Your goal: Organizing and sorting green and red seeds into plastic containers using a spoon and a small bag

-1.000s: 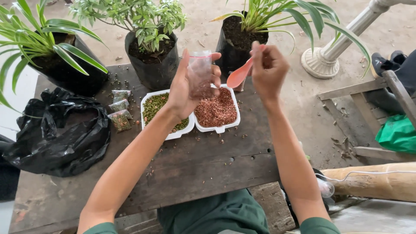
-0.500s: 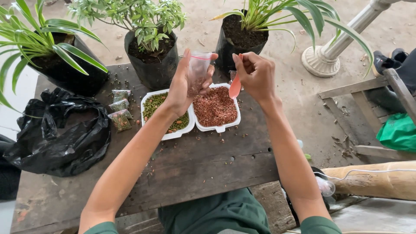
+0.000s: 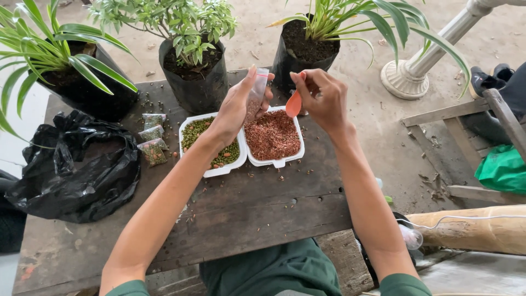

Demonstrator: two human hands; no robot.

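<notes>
Right now we hold a small clear plastic bag (image 3: 256, 94) upright in our left hand (image 3: 235, 109), fingers and thumb curled around it, its lower part filled with reddish-brown granules. Our right hand (image 3: 323, 98) is closed in a pinch on an orange plastic spoon (image 3: 294, 103), whose bowl hangs downward just beside the bag, at about three o'clock from it. Both hands hover above the far half of a dark wooden table (image 3: 263, 214).

Directly beneath the spoon sits a white tray of reddish-brown granules (image 3: 272, 137), and touching it at nine o'clock is a second white tray of green and brown pellets (image 3: 211, 143). Further out at nine o'clock from the trays lie three small filled packets (image 3: 152, 134) in a loose column, and beyond them a crumpled black plastic bag (image 3: 76, 164).

At twelve o'clock from the trays stands a leafy plant in a black pot (image 3: 192, 71). A second potted plant with long striped leaves (image 3: 307, 46) stands at one o'clock, and a third (image 3: 71, 71) at ten o'clock, on the table's far left corner. Loose pellets are scattered on the boards around the packets.
</notes>
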